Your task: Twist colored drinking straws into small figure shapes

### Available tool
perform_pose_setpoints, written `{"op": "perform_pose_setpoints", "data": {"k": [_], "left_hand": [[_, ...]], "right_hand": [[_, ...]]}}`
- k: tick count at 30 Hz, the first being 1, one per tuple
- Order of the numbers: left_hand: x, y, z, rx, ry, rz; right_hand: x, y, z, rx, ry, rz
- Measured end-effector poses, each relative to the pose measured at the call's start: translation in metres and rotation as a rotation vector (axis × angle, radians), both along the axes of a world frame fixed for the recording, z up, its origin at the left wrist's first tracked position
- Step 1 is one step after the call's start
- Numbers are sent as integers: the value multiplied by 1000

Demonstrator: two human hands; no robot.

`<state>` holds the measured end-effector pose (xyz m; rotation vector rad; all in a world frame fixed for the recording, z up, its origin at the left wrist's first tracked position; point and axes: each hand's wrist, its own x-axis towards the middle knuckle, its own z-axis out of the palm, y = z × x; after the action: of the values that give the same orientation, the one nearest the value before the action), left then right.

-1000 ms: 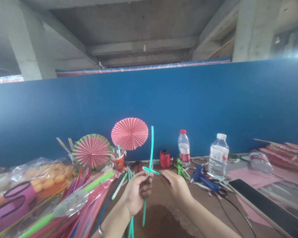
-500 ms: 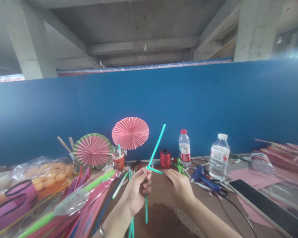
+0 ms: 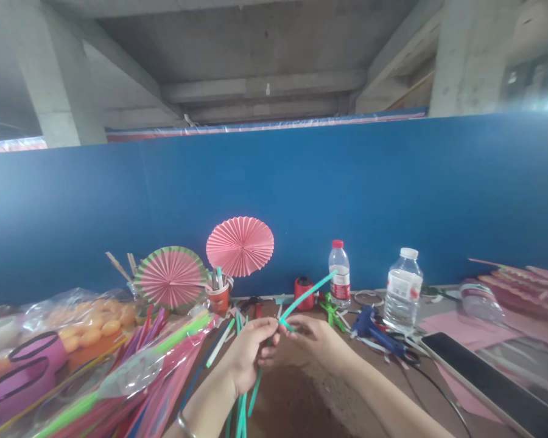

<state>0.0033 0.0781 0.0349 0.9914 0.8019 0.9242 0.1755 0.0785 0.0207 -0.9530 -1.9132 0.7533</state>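
A teal pipe cleaner [image 3: 308,296], bent near its middle, is held above the brown table. My left hand [image 3: 252,350] pinches it at the bend, and its lower length hangs below the fingers. My right hand [image 3: 317,340] is closed around the short bent end, close beside the left fingertips; the fingers hide most of that end. The long upper part slants up to the right, crossing in front of a bottle with a red cap [image 3: 340,274]. More teal pipe cleaners [image 3: 241,413] lie under my left hand.
Pink pleated paper fans [image 3: 240,246] stand at the back. Wrapped bundles of colored stems [image 3: 150,371] cover the left. A blue glue gun [image 3: 377,328], a water bottle [image 3: 402,292], a phone [image 3: 488,377] and pink paper [image 3: 470,328] are on the right. A red spool [image 3: 302,285] sits behind the hands.
My right hand has moved left, close to my left hand, onto the short bent end. The pipe cleaner's long part has tipped down to the right, and its hanging tail has swung left.
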Motion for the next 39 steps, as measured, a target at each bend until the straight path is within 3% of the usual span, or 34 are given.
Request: {"op": "perform_pose_setpoints", "data": {"k": [3,8,13,17,21,39], "left_hand": [[-5,2,-2,58,221,-28],[-25,11,5,484,608,47],[-45,18,18,720,859,117],[-48,18,23,789,991,86],[-45,18,21,804,1030,81],[-47,24,9,737,870,98]], "right_hand": [[-9,3,-8,-266,281,177],[-18,13,-30,-498,732,64],[-18,13,-30,-612,976,35],[-15,12,-26,-634,960,29],[-12,13,-23,-596,887,126],[-7,18,-21,-569,922,112]]}}
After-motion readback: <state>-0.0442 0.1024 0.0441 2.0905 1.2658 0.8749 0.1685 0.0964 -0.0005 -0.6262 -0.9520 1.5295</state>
